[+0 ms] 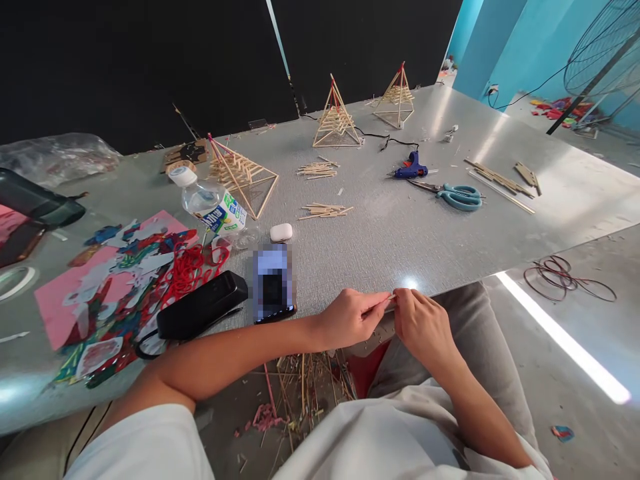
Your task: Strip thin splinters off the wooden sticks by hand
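Close to the table's front edge, my left hand [353, 316] and my right hand [424, 324] meet with fingers pinched. A small, pale, thin piece [392, 297], which looks like the end of a wooden stick, shows between the fingertips; most of it is hidden. Farther in on the table lie two small heaps of short wooden sticks, a nearer heap [327, 211] and a farther heap [318, 169]. Three pyramid frames built of sticks stand beyond: a left pyramid [243, 172], a middle pyramid [336, 120] and a right pyramid [399, 99].
Blue-handled scissors [460, 197] and a blue glue gun [413, 167] lie to the right, near longer sticks [500, 179]. On the left are a bottle [215, 210], a white earbud case [281, 232], a phone [273, 283], a black case [200, 305] and red string [193, 270].
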Motion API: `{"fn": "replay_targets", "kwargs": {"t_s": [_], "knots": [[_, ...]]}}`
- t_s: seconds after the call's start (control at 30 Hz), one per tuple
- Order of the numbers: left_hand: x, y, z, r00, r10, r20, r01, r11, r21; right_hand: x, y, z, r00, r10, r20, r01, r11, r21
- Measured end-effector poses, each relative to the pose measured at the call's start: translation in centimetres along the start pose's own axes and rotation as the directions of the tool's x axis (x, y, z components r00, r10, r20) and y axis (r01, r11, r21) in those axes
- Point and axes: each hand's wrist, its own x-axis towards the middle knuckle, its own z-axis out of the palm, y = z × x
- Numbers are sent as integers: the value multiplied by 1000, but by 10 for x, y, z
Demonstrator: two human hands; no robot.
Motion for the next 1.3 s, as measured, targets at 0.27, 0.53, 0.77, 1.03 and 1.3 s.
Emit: {"fn": "replay_targets", "kwargs": {"t_s": [0.27,0.53,0.77,1.03,1.3], "knots": [[-3,-5,0,992,129,16,-130,987,90,-3,-1,-10,999,-19,47,13,991,132],[-5,-2,-3,973,229,-18,-228,972,55,-5,-12,-15,984,125,127,-177,767,617],[-5,0,-4,977,211,-12,-211,978,6,-4,-3,-28,946,79,314,-315,452,835],[-6,0,-5,973,217,79,-215,976,-35,-4,16,-38,953,-5,303,-266,465,844],[-8,-5,-3,953,297,60,-290,951,-108,-5,2,-31,924,-51,379,-368,149,918]]}}
